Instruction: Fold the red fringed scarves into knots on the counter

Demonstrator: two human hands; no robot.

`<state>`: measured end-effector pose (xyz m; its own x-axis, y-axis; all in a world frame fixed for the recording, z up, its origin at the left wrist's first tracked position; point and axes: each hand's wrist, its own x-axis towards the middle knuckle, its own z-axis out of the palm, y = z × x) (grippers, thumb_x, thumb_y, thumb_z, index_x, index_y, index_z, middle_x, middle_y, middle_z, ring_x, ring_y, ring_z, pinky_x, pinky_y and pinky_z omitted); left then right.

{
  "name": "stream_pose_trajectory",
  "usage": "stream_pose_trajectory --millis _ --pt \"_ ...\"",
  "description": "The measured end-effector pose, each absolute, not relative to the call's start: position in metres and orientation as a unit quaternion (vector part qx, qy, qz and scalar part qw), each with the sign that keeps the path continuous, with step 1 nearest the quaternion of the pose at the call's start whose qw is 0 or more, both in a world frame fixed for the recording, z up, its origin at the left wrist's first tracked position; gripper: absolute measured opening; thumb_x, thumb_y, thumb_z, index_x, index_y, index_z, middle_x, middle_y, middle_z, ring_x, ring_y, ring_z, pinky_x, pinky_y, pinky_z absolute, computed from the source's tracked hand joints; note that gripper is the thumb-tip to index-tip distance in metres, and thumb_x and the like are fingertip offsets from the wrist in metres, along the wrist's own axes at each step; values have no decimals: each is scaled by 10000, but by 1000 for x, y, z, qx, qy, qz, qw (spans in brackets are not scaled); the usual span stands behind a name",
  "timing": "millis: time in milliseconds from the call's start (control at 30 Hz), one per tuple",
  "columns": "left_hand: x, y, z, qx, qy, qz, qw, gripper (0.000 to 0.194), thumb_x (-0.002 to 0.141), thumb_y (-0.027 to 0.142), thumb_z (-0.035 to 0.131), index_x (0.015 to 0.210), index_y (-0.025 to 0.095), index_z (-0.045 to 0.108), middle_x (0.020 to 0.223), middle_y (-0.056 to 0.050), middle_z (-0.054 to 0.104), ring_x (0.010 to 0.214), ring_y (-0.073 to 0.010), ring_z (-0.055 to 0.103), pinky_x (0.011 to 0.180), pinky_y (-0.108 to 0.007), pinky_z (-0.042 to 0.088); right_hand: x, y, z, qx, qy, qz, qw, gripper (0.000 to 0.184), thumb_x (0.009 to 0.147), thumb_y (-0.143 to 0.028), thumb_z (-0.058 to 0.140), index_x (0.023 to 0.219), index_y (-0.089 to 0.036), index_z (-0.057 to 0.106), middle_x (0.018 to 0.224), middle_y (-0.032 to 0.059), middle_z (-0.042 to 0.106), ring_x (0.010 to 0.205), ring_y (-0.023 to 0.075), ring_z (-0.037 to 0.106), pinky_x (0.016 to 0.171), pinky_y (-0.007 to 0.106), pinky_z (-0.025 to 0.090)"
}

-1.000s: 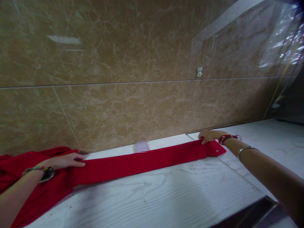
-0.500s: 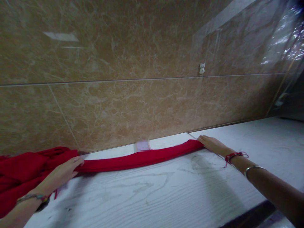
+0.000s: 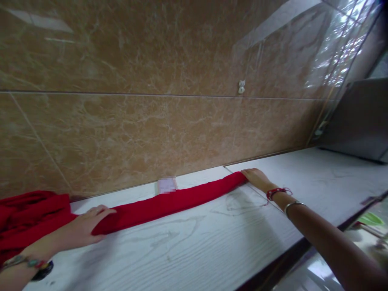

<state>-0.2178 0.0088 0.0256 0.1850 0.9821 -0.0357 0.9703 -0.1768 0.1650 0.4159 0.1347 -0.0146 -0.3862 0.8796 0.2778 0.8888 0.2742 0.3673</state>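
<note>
A long red cloth (image 3: 169,202) lies stretched along the back of a white wood-grain tabletop (image 3: 194,246), folded into a narrow band, with its bulk bunched at the far left (image 3: 27,218). My left hand (image 3: 83,226) lies flat on the cloth near the bunched part, fingers stretched out. My right hand (image 3: 257,178) rests flat at the band's right end, fingers extended and touching the fabric. Bracelets circle both wrists.
A glossy brown marble-tiled wall (image 3: 151,101) rises right behind the table. A small blurred white tag (image 3: 166,185) sits by the wall behind the cloth. A grey box-like object (image 3: 360,121) stands at the far right. The table's dark front edge (image 3: 281,262) runs lower right.
The flat red strip has been folded over into a narrower band. Both hands went from holding its edges to pressing flat on it. The view has shifted right.
</note>
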Motion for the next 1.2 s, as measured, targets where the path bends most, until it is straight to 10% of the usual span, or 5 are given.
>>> stream_pose_trajectory --millis 433,700,933,1200 --pt "67 56 -17 900 431 58 21 661 840 565 233 1343 137 248 1426 -117 200 1314 -224 126 1053 -384 178 452 137 -51 -606 -756 -246 -18 369 814 -53 323 1133 -137 488 1091 161 566 962 226 553 746 351 419" --pt "79 59 -31 902 428 56 -2 584 871 502 176 1337 162 265 1418 -101 232 1308 -216 162 1046 -409 166 454 130 -38 -638 -752 -165 15 486 780 -14 302 1202 -198 461 1231 146 484 1085 285 470 843 523 366" --pt "80 59 -36 896 440 64 -10 556 884 451 168 1336 143 271 1417 -96 241 1306 -214 168 1051 -407 159 323 115 -43 -469 -871 -98 108 464 902 -305 257 1354 -200 247 1384 95 307 1273 219 233 985 430 278" --pt "79 54 -35 891 449 68 -13 523 875 400 225 1331 152 287 1410 -85 265 1297 -213 199 1046 -409 195 360 110 -55 -486 -869 -86 38 436 912 -330 221 1342 -269 269 1386 94 301 1266 258 247 922 554 290"
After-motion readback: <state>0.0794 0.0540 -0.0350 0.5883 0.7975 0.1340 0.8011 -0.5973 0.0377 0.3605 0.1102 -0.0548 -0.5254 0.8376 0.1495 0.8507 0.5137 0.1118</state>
